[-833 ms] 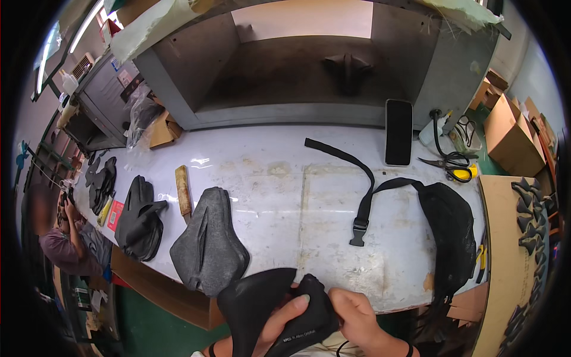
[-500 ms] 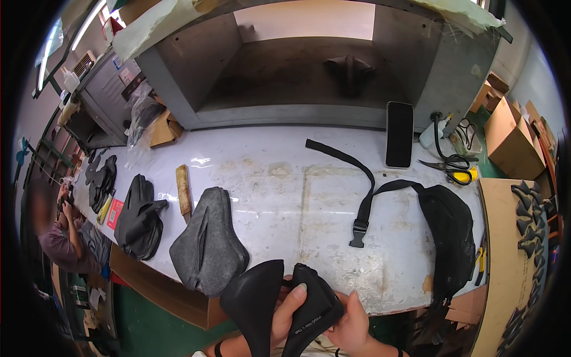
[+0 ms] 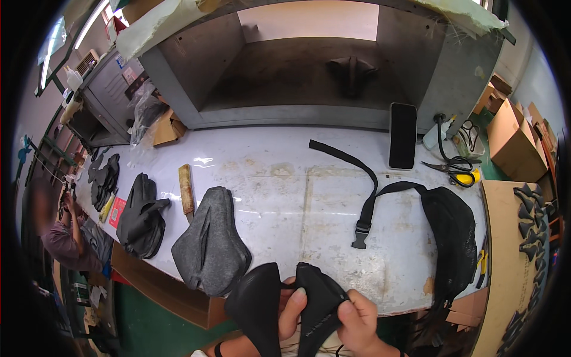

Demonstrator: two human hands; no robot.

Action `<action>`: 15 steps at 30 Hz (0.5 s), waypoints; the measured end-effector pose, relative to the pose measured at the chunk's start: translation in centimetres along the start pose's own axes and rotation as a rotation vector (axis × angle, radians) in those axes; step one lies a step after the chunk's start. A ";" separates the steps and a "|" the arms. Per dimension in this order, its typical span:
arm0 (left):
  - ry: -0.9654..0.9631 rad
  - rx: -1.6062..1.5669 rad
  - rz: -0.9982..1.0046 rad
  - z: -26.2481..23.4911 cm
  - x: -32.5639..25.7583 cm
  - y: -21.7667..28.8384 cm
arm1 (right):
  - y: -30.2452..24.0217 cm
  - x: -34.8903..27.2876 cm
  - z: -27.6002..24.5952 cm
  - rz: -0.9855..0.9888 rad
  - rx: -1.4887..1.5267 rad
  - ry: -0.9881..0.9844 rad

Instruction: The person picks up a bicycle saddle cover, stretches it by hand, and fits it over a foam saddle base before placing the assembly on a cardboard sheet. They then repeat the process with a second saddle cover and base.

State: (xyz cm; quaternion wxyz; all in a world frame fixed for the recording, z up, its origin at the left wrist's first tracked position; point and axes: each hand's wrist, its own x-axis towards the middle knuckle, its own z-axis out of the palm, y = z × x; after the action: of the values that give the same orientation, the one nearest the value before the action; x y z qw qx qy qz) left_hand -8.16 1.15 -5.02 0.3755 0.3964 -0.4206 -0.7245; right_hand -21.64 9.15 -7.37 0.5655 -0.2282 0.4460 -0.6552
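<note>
A black bicycle saddle with a long gap down its middle is held up at the near edge of the table. My left hand reaches through the gap, its thumb pressed on the saddle's right half. At the right rear corner, my right hand pinches the rim between thumb and curled fingers. The saddle's underside and some fingertips are hidden. Left of it lies a stack of grey saddle-shaped covers, with a worn wooden-handled tool beside it.
A grey metal box with a dark piece inside stands at the back. Black covers lie left. On the right are a phone, scissors, a black waist bag and a board of dark pieces. A person sits far left.
My right thumb has come down onto the saddle's right rear edge, and the fingers have curled round it. The saddle has turned slightly, and the whole view has shifted a little.
</note>
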 end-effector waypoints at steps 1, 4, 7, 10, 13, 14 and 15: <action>-0.023 0.046 0.062 0.2 0.0 0.6 | -0.4 0.2 0.1 0.032 0.105 0.034; -0.093 0.046 0.016 -2.8 1.0 -0.2 | -1.2 0.4 -1.5 -0.011 0.070 -0.022; -0.188 -0.094 -0.073 -6.2 1.5 0.7 | -2.2 0.5 -2.2 -0.166 -0.196 -0.062; -0.269 0.032 0.107 -7.4 1.9 0.9 | -3.1 0.7 -2.0 -0.245 -0.341 -0.074; -0.068 0.504 0.240 -5.5 1.2 3.7 | -3.3 0.9 -2.0 -0.299 -0.460 -0.067; -0.060 0.511 0.242 -5.1 1.1 4.1 | -3.9 1.1 -1.6 -0.220 -0.594 -0.011; -0.004 0.633 0.369 -4.9 1.0 4.3 | -4.4 1.3 -1.2 -0.141 -0.729 0.046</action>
State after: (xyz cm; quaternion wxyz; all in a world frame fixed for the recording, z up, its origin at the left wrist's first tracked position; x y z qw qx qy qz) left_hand -3.30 -2.85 -3.00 0.3576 0.4090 -0.6891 -0.4795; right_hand -25.27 8.17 -4.53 0.3903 -0.4299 0.6458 -0.4958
